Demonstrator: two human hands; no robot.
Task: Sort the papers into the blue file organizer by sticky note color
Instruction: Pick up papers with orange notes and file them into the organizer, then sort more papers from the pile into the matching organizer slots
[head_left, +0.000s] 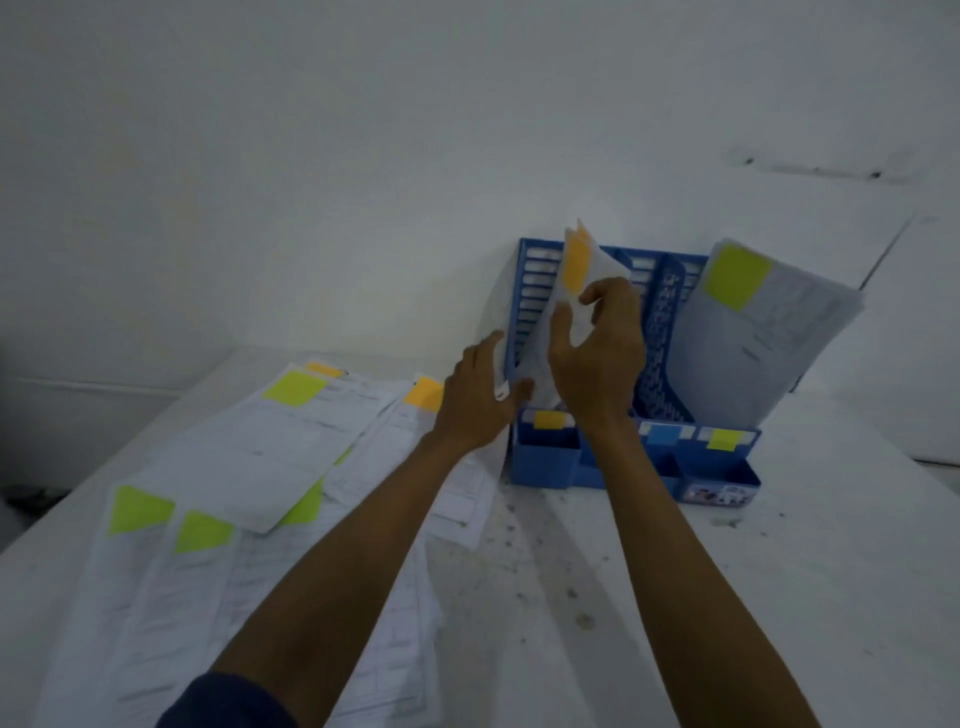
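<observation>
Dark blue sleeve (228, 701) at bottom edge, left of centre; two bare forearms run up from it toward the middle of the frame.

Left hand (480, 397): fingers closed around the left side wall of the blue file organizer (670, 358), thumb against the front of that wall.

Right hand (597, 348): thumb and fingers pinch a white paper (597, 270) with an orange sticky note (575, 265) at its top. Paper stands tilted in the leftmost compartment, upper end above the organizer's back wall.

Organizer sits centre-right on the white tabletop (675, 597), back close to the wall. Front label strip shows a small yellow tag (544, 420) under the left compartment, a blue tag (661, 432) in the middle, a yellow-green tag (722, 439) at right. Rightmost compartment holds a leaning stack of papers (769, 332) with a yellow-green sticky note (737, 275) on top.

Lower left: loose sheets (249, 467) spread overlapping on the tabletop, several with yellow-green notes (293, 388), one with an orange note (423, 393) just left of the left hand. Print on the sheets too blurred to read. Dark specks on the tabletop in front of the organizer.
</observation>
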